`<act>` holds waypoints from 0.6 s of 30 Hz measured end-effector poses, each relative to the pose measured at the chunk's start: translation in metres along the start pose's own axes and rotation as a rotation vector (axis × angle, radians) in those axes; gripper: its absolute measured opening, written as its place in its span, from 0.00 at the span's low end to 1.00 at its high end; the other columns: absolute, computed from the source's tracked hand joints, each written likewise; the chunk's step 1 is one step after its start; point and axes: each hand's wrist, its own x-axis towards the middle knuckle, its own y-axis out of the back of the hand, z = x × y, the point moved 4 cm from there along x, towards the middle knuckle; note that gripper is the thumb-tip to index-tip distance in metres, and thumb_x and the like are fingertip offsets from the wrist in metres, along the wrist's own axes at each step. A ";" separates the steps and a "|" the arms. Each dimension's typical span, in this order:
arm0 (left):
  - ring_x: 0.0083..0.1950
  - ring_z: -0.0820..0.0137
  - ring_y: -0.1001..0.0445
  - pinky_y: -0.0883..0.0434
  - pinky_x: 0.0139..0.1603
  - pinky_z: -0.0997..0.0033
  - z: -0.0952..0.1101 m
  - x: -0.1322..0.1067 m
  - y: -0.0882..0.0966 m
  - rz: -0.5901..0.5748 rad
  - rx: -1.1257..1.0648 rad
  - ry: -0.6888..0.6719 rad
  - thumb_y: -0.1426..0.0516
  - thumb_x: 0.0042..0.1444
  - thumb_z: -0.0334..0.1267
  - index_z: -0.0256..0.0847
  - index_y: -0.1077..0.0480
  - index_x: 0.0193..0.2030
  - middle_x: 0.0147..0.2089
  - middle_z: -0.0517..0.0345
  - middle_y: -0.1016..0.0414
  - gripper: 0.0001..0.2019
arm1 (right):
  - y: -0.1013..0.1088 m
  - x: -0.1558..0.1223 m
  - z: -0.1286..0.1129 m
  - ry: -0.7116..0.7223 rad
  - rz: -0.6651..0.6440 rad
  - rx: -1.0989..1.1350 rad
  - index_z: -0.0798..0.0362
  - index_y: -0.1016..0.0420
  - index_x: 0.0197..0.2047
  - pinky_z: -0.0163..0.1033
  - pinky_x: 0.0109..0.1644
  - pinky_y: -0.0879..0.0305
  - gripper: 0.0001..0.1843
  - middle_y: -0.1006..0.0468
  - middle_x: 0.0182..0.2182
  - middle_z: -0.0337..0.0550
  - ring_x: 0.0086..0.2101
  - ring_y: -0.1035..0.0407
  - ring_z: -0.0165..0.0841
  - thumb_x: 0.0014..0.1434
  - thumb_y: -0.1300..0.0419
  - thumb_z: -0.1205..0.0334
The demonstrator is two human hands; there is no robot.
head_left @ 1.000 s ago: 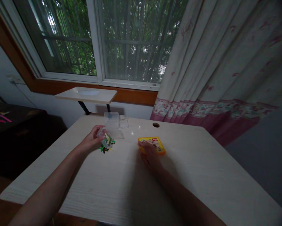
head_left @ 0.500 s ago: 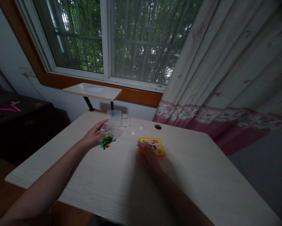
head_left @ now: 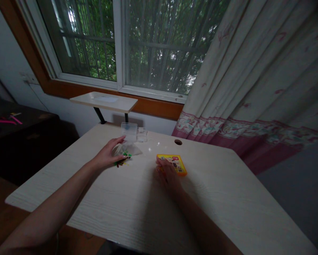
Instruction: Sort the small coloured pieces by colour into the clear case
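My left hand [head_left: 110, 152] is at the left of the table, with its thumb and fingers spread apart. Its thumb lies over a small pile of green, brown and yellow pieces [head_left: 121, 163]. A clear plastic piece [head_left: 132, 149], perhaps a bag or thin container, lies between and beyond those fingers; I cannot make out a grip on it. My right hand [head_left: 169, 177] rests with outstretched fingers on the left part of a flat yellow-orange box [head_left: 179, 165] with printed pictures. The palm covers the box's near left corner.
Behind the pile stand a clear open case [head_left: 129, 131] and a smaller clear container [head_left: 142, 134]. A raised shelf [head_left: 106, 101] sits at the table's back left. A round cable hole [head_left: 178, 142] is near the back edge, below the window and curtain [head_left: 228, 120].
My left hand has opened wider and shifted slightly right, now covering part of the pile. The clear plastic by it has moved right and looks flatter. My right hand has hardly moved.
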 end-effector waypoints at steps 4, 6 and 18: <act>0.60 0.51 0.34 0.41 0.65 0.45 0.001 0.002 0.000 -0.062 0.139 -0.099 0.31 0.43 0.42 0.50 0.35 0.64 0.57 0.48 0.30 0.39 | 0.000 0.000 0.001 -0.012 -0.014 0.003 0.43 0.45 0.68 0.58 0.64 0.37 0.26 0.25 0.53 0.47 0.56 0.32 0.42 0.68 0.50 0.59; 0.60 0.51 0.35 0.41 0.64 0.46 0.001 0.002 -0.001 -0.085 0.188 -0.130 0.31 0.44 0.43 0.51 0.36 0.65 0.58 0.48 0.30 0.39 | 0.001 0.001 0.000 -0.015 -0.017 -0.003 0.44 0.45 0.68 0.58 0.63 0.37 0.26 0.25 0.53 0.48 0.56 0.33 0.42 0.68 0.50 0.59; 0.59 0.59 0.31 0.37 0.64 0.55 -0.005 0.002 -0.005 0.211 -0.321 0.040 0.37 0.52 0.49 0.45 0.49 0.71 0.59 0.45 0.33 0.42 | 0.005 0.002 0.002 -0.009 0.054 -0.024 0.43 0.43 0.67 0.56 0.61 0.35 0.25 0.28 0.55 0.49 0.55 0.33 0.42 0.67 0.49 0.60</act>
